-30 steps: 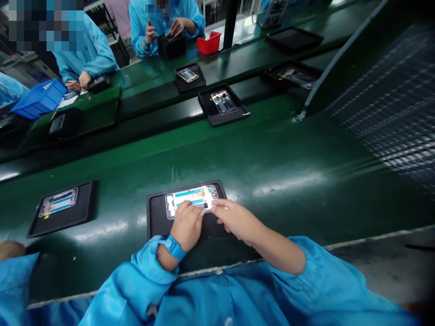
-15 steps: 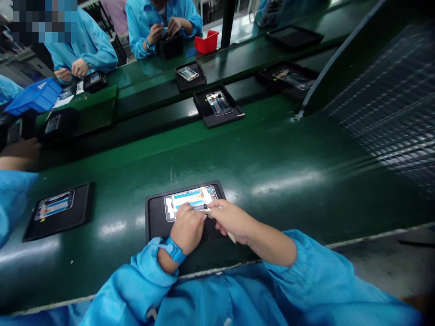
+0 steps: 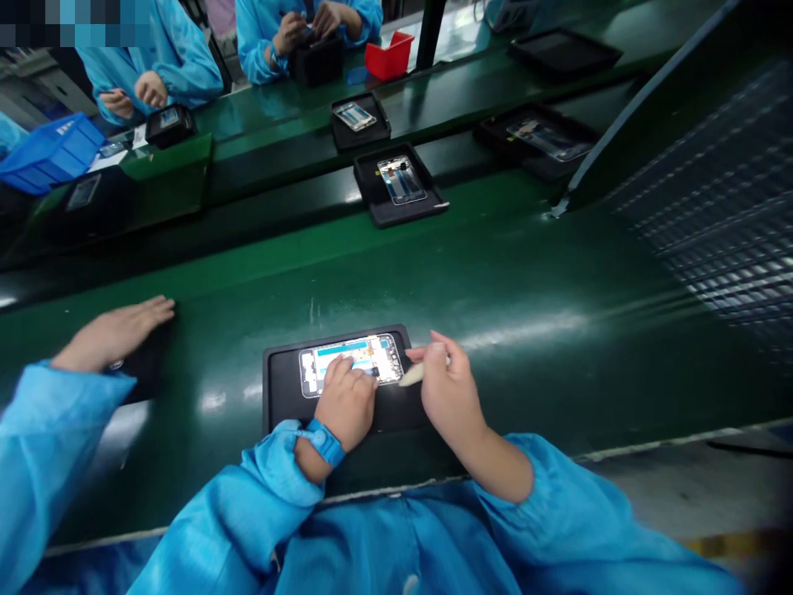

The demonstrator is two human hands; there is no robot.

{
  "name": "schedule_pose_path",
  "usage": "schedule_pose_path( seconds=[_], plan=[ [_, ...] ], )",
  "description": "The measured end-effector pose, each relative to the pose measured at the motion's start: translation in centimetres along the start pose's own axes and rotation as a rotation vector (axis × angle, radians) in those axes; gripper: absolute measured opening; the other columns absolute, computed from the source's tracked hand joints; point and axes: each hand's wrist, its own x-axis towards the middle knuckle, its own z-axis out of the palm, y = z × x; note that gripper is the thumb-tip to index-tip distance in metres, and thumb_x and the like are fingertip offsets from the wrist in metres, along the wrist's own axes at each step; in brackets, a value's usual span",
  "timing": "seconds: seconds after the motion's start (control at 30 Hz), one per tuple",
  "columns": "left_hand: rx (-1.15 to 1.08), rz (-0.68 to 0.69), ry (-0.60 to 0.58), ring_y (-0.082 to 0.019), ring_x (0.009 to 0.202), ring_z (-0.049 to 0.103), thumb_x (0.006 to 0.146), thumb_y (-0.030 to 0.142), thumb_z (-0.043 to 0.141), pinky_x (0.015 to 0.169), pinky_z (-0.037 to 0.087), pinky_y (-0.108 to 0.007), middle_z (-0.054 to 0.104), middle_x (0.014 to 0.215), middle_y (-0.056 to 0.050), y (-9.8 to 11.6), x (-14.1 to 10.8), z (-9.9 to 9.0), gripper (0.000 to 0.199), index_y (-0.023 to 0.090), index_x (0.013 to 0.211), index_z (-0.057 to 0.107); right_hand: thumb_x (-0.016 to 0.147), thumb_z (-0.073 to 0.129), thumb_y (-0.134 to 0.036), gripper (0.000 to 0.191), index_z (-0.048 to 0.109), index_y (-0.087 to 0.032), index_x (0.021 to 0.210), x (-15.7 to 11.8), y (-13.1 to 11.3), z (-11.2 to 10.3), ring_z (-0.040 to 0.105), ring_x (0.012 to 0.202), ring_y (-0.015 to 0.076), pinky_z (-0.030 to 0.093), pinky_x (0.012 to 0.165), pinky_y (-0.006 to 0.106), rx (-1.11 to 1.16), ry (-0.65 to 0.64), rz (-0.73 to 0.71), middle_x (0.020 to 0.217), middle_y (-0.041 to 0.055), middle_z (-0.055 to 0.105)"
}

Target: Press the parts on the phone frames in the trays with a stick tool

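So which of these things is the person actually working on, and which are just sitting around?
In hand:
left hand pressing the phone frame
its black tray
right hand holding a pale stick tool

Lying about:
far tray with phone
red bin
blue crate

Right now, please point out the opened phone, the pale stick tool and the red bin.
opened phone [image 3: 347,359]: head view, on its exposed inner board.
pale stick tool [image 3: 412,376]: head view, on its blunt pale end.
red bin [image 3: 389,59]: head view, on its front wall.

Right of the tray [image 3: 282,397] the counter [image 3: 526,330] lies open up to the slanted panel [image 3: 694,165]; a co-worker's hand [image 3: 111,335] blocks the left.
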Motion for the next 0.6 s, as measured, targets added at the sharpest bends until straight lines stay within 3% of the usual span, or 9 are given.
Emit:
schedule_pose_path(
  seconds=[0.27, 0.6],
  plan=[
    [-0.004, -0.018, -0.048, -0.023, 0.091, 0.051, 0.08, 0.014, 0.044, 0.091, 0.038, -0.044, 0.058, 0.072, -0.004, 0.2, -0.1, 0.0, 0.014, 0.016, 0.075, 0.057, 0.083, 0.038, -0.036, 0.026, 0.04, -0.019, 0.103, -0.8, 2.8, 0.7, 0.059, 0.078, 0.0198, 0.048, 0.068, 0.038, -0.062, 0.017, -0.317, 0.084, 0.0076, 0.062],
    [-0.027, -0.032, -0.124, -0.024, 0.095, 0.049, 0.076, 0.006, 0.047, 0.094, 0.034, -0.045, 0.057, 0.074, -0.005, 0.2, 0.0, -0.1, 0.014, 0.015, 0.077, 0.057, 0.085, 0.038, -0.03, 0.02, 0.041, -0.019, 0.101, -0.8, 2.3, 0.5, 0.061, 0.074, 0.0178, 0.049, 0.067, 0.034, -0.157, -0.072, -0.453, 0.082, 0.0054, 0.064]
  ],
)
